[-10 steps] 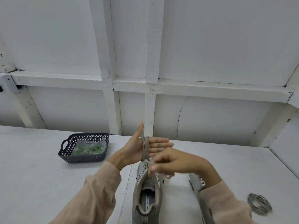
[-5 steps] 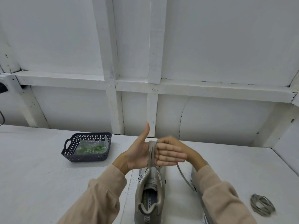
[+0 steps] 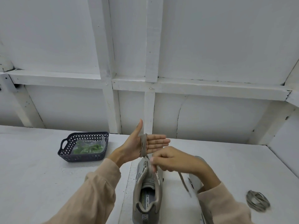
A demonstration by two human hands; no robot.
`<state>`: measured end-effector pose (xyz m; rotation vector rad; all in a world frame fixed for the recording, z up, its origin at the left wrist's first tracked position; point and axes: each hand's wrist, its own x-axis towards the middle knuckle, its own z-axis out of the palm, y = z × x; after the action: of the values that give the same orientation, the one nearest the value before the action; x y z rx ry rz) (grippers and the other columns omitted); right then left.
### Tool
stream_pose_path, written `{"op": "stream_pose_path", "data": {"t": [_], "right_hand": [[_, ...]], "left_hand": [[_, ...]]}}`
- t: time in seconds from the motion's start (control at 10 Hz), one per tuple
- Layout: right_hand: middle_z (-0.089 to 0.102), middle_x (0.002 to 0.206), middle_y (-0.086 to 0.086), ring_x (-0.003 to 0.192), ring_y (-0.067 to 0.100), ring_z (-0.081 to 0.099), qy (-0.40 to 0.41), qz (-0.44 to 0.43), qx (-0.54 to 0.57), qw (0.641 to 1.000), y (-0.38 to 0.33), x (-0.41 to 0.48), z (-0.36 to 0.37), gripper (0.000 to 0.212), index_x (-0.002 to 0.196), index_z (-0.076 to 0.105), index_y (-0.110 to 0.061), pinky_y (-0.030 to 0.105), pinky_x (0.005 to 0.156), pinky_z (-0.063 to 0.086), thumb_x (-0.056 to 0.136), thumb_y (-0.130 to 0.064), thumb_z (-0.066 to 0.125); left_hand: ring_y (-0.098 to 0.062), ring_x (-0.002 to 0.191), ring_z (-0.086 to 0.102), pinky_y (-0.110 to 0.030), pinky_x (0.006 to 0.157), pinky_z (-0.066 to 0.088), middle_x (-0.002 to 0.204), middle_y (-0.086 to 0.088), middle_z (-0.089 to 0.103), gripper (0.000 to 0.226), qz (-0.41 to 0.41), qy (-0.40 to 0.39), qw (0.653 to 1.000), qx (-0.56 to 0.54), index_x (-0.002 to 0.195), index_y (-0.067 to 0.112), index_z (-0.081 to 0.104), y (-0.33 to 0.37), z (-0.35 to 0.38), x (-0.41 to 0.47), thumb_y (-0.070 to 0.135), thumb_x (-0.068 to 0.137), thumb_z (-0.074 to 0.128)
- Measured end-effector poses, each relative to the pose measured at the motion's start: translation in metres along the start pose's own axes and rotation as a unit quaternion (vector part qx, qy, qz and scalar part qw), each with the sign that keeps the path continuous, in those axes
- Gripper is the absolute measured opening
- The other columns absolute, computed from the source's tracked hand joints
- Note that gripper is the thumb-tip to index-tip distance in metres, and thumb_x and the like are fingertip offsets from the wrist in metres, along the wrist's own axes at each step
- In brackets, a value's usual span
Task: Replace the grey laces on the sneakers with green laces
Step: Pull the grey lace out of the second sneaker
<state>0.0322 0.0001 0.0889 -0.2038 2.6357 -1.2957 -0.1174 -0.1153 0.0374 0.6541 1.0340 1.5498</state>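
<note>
A grey sneaker (image 3: 146, 193) stands on the white table with its heel toward me. Above its toe my left hand (image 3: 142, 143) is held flat, fingers straight, thumb up, with a grey lace (image 3: 143, 145) wound around the palm. My right hand (image 3: 171, 159) pinches that lace just below the left palm; the loose tail (image 3: 183, 181) hangs down by my right wrist. A second sneaker (image 3: 196, 180) lies mostly hidden behind my right forearm. A coiled grey lace (image 3: 257, 200) rests on the table at the right. Green laces (image 3: 88, 147) in a clear bag lie in the basket.
A dark perforated basket (image 3: 68, 152) stands at the left back of the table. A white panelled wall (image 3: 150, 62) with beams rises behind the table. The table's right side meets a slanted white wall (image 3: 284, 143).
My right hand came from behind the left fingers down to below the palm, bringing the lace round for another wrap. The left hand stayed flat and in place.
</note>
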Motion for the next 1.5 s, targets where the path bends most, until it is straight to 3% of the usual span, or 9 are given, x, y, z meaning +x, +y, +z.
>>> {"op": "stream_pose_path", "data": {"t": [0.1, 0.2, 0.4, 0.5, 0.6, 0.8, 1.1, 1.3, 1.5], "right_hand": [[0.058, 0.071, -0.011, 0.053, -0.002, 0.043, 0.021, -0.032, 0.064, 0.997, -0.016, -0.003, -0.02, 0.025, 0.076, 0.063, -0.013, 0.011, 0.052, 0.034, 0.099, -0.014, 0.053], [0.056, 0.058, -0.022, 0.054, -0.006, 0.046, 0.089, -0.026, 0.041, 0.995, -0.015, 0.014, -0.037, 0.022, 0.083, 0.062, -0.006, 0.01, 0.054, 0.035, 0.1, -0.014, 0.05], [0.063, 0.071, -0.01, 0.063, -0.001, 0.052, 0.181, 0.056, -0.012, 0.982, 0.018, 0.044, -0.036, 0.018, 0.088, 0.064, -0.005, 0.028, 0.064, 0.046, 0.099, -0.013, 0.052], [0.064, 0.113, 0.022, 0.109, 0.023, 0.063, 0.621, 0.393, -0.224, 0.64, 0.063, 0.064, -0.004, 0.032, 0.12, 0.058, 0.002, 0.032, 0.098, 0.05, 0.103, -0.009, 0.033], [0.061, 0.087, 0.002, 0.083, 0.002, 0.059, 0.173, 0.145, 0.038, 0.973, 0.055, 0.048, 0.035, 0.024, 0.119, 0.057, -0.003, 0.007, 0.064, 0.041, 0.103, -0.007, 0.039], [0.048, 0.051, -0.014, 0.052, 0.001, 0.043, 0.233, 0.018, 0.113, 0.966, 0.039, 0.025, 0.074, 0.03, 0.078, 0.065, -0.018, 0.02, 0.057, 0.033, 0.101, -0.027, 0.049], [0.066, 0.09, -0.011, 0.083, 0.006, 0.057, 0.188, -0.012, -0.147, 0.971, 0.012, 0.002, 0.036, 0.018, 0.09, 0.066, -0.023, 0.034, 0.077, 0.048, 0.097, -0.032, 0.052], [0.064, 0.076, -0.014, 0.073, 0.005, 0.058, 0.278, -0.037, -0.184, 0.942, 0.005, 0.008, 0.008, 0.011, 0.075, 0.065, -0.024, 0.03, 0.069, 0.047, 0.08, -0.031, 0.072], [0.065, 0.079, -0.01, 0.074, 0.009, 0.057, 0.231, -0.062, -0.148, 0.96, 0.01, 0.02, -0.004, 0.01, 0.077, 0.069, -0.022, 0.035, 0.073, 0.049, 0.078, -0.013, 0.071]], "left_hand": [[-0.025, 0.098, 0.069, -0.032, 0.088, 0.054, 0.107, -0.019, 0.071, 0.101, -0.037, 0.016, 0.999, 0.031, 0.109, -0.002, 0.071, -0.01, 0.006, -0.003, 0.077, 0.088, 0.011], [-0.036, 0.134, 0.045, -0.045, 0.118, 0.027, 0.14, -0.029, 0.048, 0.112, -0.07, -0.062, 0.996, 0.007, 0.135, -0.01, 0.048, -0.02, 0.008, -0.005, 0.083, 0.084, 0.012], [-0.04, 0.136, 0.041, -0.046, 0.118, 0.026, 0.14, -0.03, 0.047, 0.118, -0.065, -0.189, 0.979, -0.025, 0.138, -0.012, 0.042, -0.011, 0.026, -0.013, 0.087, 0.078, 0.021], [-0.037, 0.135, 0.044, -0.045, 0.118, 0.028, 0.139, -0.029, 0.049, 0.116, -0.012, -0.202, 0.976, -0.081, 0.137, -0.01, 0.044, -0.003, 0.028, -0.012, 0.087, 0.078, 0.021], [-0.037, 0.14, 0.037, -0.044, 0.12, 0.023, 0.146, -0.029, 0.04, 0.113, 0.047, -0.197, 0.972, -0.117, 0.142, -0.009, 0.038, 0.006, 0.029, -0.013, 0.084, 0.08, 0.019], [-0.035, 0.141, 0.035, -0.043, 0.119, 0.024, 0.149, -0.028, 0.037, 0.097, 0.114, -0.088, 0.979, -0.143, 0.141, -0.009, 0.041, 0.003, 0.025, -0.007, 0.073, 0.089, 0.03], [-0.032, 0.139, 0.041, -0.041, 0.117, 0.031, 0.146, -0.025, 0.043, 0.092, 0.093, 0.027, 0.989, -0.11, 0.14, -0.006, 0.045, -0.008, 0.023, -0.008, 0.07, 0.09, 0.032], [-0.018, 0.077, 0.07, -0.027, 0.073, 0.057, 0.079, -0.009, 0.07, 0.081, 0.022, 0.033, 0.992, -0.12, 0.085, 0.004, 0.074, -0.018, 0.038, -0.013, 0.066, 0.093, 0.023], [-0.03, 0.106, 0.067, -0.04, 0.092, 0.054, 0.11, -0.017, 0.068, 0.076, -0.01, 0.048, 0.993, -0.103, 0.102, 0.008, 0.073, -0.023, 0.047, -0.012, 0.071, 0.086, 0.034]]}}
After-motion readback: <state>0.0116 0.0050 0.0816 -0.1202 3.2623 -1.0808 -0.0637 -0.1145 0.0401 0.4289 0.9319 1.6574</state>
